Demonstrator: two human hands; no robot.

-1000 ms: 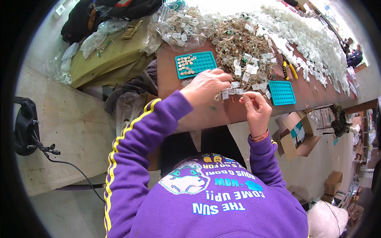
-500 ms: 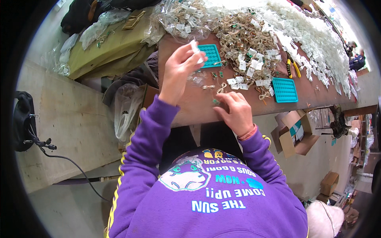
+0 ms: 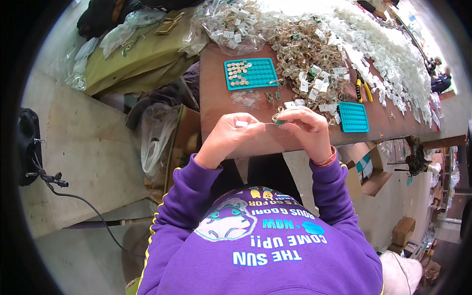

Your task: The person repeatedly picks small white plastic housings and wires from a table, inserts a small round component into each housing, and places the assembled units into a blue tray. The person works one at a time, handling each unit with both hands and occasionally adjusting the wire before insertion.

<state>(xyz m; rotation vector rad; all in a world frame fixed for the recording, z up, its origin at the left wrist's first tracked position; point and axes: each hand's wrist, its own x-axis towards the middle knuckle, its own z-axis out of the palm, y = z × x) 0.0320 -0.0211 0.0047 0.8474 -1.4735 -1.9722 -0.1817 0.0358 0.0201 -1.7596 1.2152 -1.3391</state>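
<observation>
Close to the table's front edge, my hands meet. My left hand is closed, with a small white plastic piece showing between its fingers. A thin wire runs from its fingertips toward my right hand, which pinches a small green circuit board with a looped pale wire. Beyond my left hand lies a teal tray with round silvery button cells in its left pockets. Small clear plastic bits and two loose green boards lie between that tray and my hands.
A heap of tangled wires with boards and white cases covers the table's middle. Behind and right spreads a large pile of white plastic pieces. Yellow-black pliers and a second teal tray lie right. An open carton stands below.
My left hand has come down from over the teal tray to my right hand, uncovering the button cells. My right hand has picked up the green board with its wire.
</observation>
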